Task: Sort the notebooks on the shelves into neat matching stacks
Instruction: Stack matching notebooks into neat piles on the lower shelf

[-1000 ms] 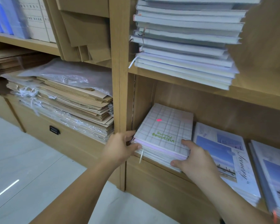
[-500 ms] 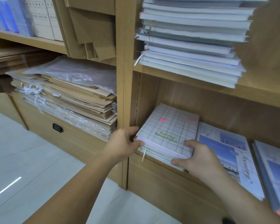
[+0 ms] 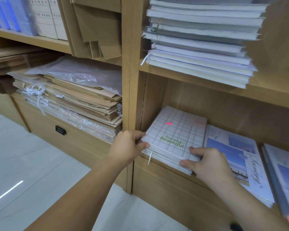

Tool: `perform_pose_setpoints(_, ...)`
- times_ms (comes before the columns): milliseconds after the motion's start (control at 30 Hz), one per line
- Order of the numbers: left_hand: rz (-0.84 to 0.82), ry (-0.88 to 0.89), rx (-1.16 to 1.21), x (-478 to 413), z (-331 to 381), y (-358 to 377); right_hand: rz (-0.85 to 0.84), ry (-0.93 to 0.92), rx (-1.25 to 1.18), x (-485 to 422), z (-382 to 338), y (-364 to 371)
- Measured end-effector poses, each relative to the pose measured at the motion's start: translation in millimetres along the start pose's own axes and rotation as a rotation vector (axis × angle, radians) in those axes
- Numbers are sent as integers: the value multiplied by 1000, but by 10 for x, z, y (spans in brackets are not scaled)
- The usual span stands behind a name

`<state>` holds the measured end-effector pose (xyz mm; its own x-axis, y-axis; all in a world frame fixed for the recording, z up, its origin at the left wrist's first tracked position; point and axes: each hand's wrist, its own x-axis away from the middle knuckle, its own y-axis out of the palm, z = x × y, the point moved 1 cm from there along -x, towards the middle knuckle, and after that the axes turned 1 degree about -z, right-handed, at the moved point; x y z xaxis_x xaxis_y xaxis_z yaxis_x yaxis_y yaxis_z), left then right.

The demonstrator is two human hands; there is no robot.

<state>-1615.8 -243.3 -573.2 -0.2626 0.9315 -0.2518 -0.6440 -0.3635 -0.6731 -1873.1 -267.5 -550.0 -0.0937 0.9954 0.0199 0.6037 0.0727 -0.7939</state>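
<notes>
A short stack of white grid-patterned notebooks (image 3: 177, 130) with green lettering lies at the left end of the lower shelf (image 3: 158, 165). My left hand (image 3: 126, 147) grips the stack's front left corner, thumb on the side and fingers curled against the edge. My right hand (image 3: 207, 162) holds the front right corner, thumb on the top cover and fingers along the front edges. To the right lie a stack with blue photo covers (image 3: 235, 157) and another stack (image 3: 284, 180) at the frame's edge. A tall uneven stack of pale notebooks (image 3: 202, 44) fills the shelf above.
A wooden upright (image 3: 130, 64) divides the shelving. Left of it lie piles of brown paper bags (image 3: 77, 104) partly under clear plastic, with white boxes (image 3: 45, 15) on the shelf above. A drawer with a dark handle (image 3: 60, 130) sits below. Pale tiled floor (image 3: 23, 172) spreads at lower left.
My right hand has slid slightly along the stack's front right corner. My left hand stays on the left corner. The view has shifted a little.
</notes>
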Motion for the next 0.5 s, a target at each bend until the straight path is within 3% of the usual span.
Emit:
perform_pose_setpoints(167, -49, -26, -203, -2, -117, -43, -52, 93, 50, -42, 53, -109)
perform_pose_setpoints(333, -126, -32, 52, 67, -129, 15, -97, 66, -2, -3, 35, -69)
perform_pose_setpoints(500, -122, 4, -43, -7, -120, 90, -92, 62, -20, -7, -1, -83)
